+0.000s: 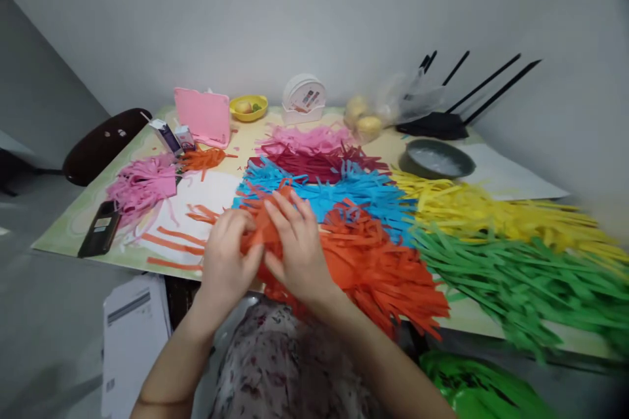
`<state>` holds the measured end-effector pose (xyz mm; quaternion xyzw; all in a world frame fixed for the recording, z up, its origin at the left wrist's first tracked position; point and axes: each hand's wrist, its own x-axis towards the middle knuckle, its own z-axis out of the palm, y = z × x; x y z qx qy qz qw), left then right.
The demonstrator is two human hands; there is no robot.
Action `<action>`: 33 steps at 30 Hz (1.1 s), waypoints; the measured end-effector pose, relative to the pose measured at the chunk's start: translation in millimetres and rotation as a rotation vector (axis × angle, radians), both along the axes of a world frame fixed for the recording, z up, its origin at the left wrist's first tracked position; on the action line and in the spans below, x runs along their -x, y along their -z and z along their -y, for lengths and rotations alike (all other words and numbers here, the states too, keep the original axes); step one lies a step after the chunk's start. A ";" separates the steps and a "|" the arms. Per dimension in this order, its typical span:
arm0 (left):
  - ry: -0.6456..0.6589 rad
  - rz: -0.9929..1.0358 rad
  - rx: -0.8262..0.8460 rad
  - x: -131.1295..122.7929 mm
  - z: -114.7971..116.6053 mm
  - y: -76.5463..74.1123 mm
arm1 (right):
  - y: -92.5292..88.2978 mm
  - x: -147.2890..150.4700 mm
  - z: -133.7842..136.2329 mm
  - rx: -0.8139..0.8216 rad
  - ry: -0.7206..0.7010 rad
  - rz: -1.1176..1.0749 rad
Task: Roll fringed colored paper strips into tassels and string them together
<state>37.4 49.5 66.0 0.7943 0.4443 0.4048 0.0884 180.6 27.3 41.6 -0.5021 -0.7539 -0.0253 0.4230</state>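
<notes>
Between my two hands, at the table's front edge, is a bunch of orange fringed paper [268, 232]. My left hand [227, 258] grips its left side with bent fingers. Over its right side, my right hand [297, 242] is closed with fingers curled onto the paper. A larger pile of orange fringed paper [378, 268] lies right beside my right hand. Loose orange strips [174, 247] rest on a white sheet [216, 190] to the left. Just beyond my hands spreads blue fringed paper [329, 200].
Dark red [319, 163], pink [309, 139], yellow [496, 209] and green fringed paper [511, 268] cover much of the table. A dark bowl [437, 158] and a black router [435, 124] stand back right. Left are a phone [99, 229], drink cartons [166, 136] and a pink tablet case [202, 116].
</notes>
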 end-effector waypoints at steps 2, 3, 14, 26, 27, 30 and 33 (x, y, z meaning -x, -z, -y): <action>0.000 -0.066 0.017 1.2 -0.1 4.3 | 4.2 -6.1 -12.5 -0.009 0.015 0.036; 0.007 -0.078 0.022 3.9 -1.8 5.4 | 4.4 -12.5 -16.3 -0.007 0.008 0.050; 0.381 0.160 0.437 10.4 -50.3 -4.9 | -46.8 -85.7 -24.4 0.376 -0.185 -0.118; 0.570 0.470 0.686 11.4 -71.1 -7.0 | -41.2 -103.1 -29.9 0.337 -0.442 -0.526; 0.592 0.483 0.691 12.0 -71.5 -7.2 | -41.6 -103.7 -30.4 0.333 -0.445 -0.532; 0.664 0.426 0.659 15.5 -71.7 -13.4 | -43.2 -105.3 -32.4 0.347 -0.451 -0.540; 0.750 0.225 0.596 23.7 -72.5 -27.8 | -45.8 -106.8 -34.4 0.348 -0.464 -0.528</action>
